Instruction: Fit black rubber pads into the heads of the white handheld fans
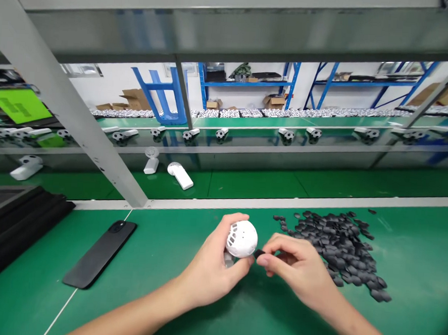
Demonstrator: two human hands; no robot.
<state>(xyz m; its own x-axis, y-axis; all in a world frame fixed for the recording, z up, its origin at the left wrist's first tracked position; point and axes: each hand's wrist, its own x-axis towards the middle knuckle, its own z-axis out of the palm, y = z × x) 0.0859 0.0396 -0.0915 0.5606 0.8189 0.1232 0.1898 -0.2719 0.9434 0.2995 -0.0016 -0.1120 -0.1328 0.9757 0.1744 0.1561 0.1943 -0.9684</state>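
My left hand (216, 263) is wrapped round a white round-headed device (243, 238) with slotted vents, its head facing up; the rest of the device is mostly hidden by the palm. Between the thumb and fingers of my right hand (297, 265) is a small black piece (258, 253), close to the lower right rim of the white head. Whether the piece touches the head I cannot tell. Behind and to the right of my right hand lies a spread pile of small black pieces (336, 245) on the green table.
A black phone (99, 256) lies on the green table (158, 244) at left, beside dark foam-like material (15, 225). Two white devices (181, 175) rest beyond the pale table edge (221, 204). A slanted metal post (72, 97) stands at left; ball-patterned devices line the conveyor behind.
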